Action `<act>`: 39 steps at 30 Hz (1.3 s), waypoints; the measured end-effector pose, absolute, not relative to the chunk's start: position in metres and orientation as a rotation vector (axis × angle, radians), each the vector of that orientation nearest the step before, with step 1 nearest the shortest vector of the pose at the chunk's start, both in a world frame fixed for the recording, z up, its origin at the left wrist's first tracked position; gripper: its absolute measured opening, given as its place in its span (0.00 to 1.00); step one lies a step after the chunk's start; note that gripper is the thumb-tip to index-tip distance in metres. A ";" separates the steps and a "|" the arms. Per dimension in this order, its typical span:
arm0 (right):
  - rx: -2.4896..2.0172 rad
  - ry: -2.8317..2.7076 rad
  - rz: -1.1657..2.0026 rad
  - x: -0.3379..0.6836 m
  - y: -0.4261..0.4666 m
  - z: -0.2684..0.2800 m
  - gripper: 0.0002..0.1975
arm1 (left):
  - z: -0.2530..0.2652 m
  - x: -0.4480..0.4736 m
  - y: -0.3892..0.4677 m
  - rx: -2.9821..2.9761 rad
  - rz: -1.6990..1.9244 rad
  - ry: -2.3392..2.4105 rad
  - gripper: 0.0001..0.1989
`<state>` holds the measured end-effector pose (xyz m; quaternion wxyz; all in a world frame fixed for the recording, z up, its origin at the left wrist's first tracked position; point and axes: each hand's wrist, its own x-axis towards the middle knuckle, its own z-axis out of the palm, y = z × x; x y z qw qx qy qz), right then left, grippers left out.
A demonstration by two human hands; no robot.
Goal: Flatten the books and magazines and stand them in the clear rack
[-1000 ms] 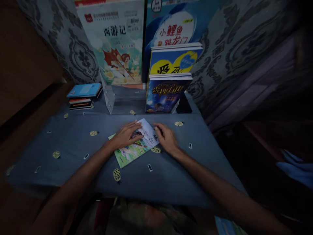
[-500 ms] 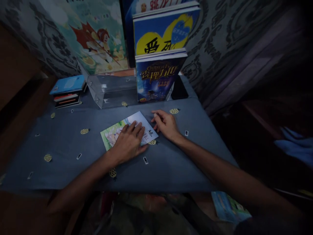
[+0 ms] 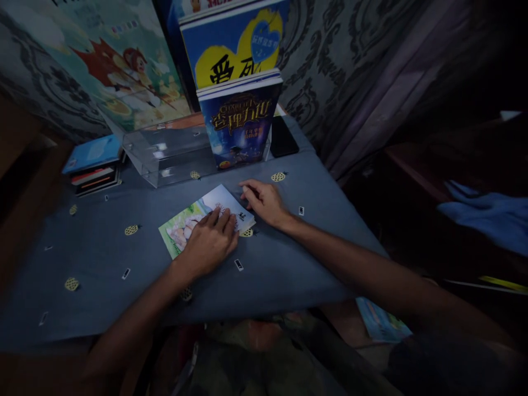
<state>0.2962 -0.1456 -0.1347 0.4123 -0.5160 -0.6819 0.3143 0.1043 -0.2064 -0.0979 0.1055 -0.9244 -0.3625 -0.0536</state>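
A thin picture booklet (image 3: 218, 199) with a green and pale blue cover lies at a slant on the table. My left hand (image 3: 209, 239) rests palm down on its lower part, fingers stretched over the cover and hiding some of the picture and title. Just past the booklet's right edge is my right hand (image 3: 266, 204), its fingers loosely bent with nothing visible in them. Its fingertips are close to that edge; whether they touch it I cannot tell. Page edges show at the booklet's right corner.
A clear acrylic stand (image 3: 150, 168) at the back holds upright books, including a dark blue one (image 3: 243, 129). A small stack of books (image 3: 93, 159) sits at back left. A black phone-like slab (image 3: 284, 137) lies right of the stand. The blue tablecloth (image 3: 99, 236) has pineapple prints.
The whole view has shifted and tilted. My left hand has slid slightly down the cover, its fingers closer together, uncovering more title. The booklet's right corner now shows page edges.
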 end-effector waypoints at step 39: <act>-0.986 -2.582 0.687 0.310 -0.144 -0.131 0.45 | -0.099 0.028 -0.154 -2.673 -1.498 -2.713 0.18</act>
